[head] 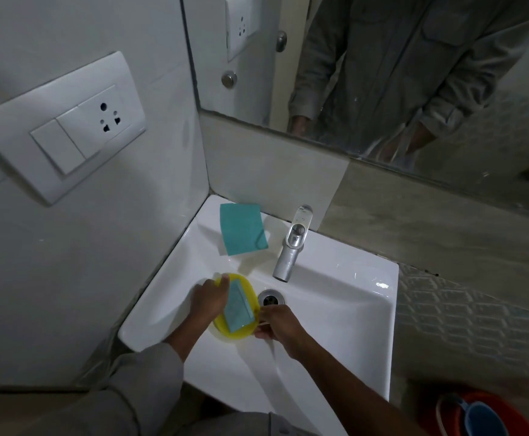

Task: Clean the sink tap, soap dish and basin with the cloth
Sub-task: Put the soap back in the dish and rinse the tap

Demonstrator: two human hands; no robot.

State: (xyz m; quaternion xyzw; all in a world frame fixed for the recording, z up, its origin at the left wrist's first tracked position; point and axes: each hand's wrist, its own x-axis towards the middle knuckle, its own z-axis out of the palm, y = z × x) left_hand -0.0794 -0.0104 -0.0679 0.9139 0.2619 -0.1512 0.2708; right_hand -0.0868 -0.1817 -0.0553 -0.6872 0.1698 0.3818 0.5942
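Both hands are down in the basin (335, 313), holding the yellow soap dish (250, 289) between them just left of the drain (271, 298). The left hand (208, 302) grips the dish's left rim and seems to pin a teal pad (237, 305) flat against its inside; the right hand (277, 325) is closed on the near right rim, fingers curled under. Whether that pad is a folded cloth or a sponge I cannot tell. A second teal cloth (243, 228) lies on the sink's back left corner, its near edge hanging over the inner slope, just left of the tap (292, 247).

The dish is held above the bowl, not resting on a ledge, so I'd judge a wet or soapy rim could slip and clatter onto the porcelain. Hard scrubbing with the left hand could twist it out of the right hand's hold. The spare cloth at the back corner looks ready to slide into the bowl if bumped.

Room is tight on the left, where the sink's edge meets the wall. The tap spout overhangs the drain just behind the hands, so lifting the dish straight back risks knocking it. The right half of the bowl and the near edge are open.
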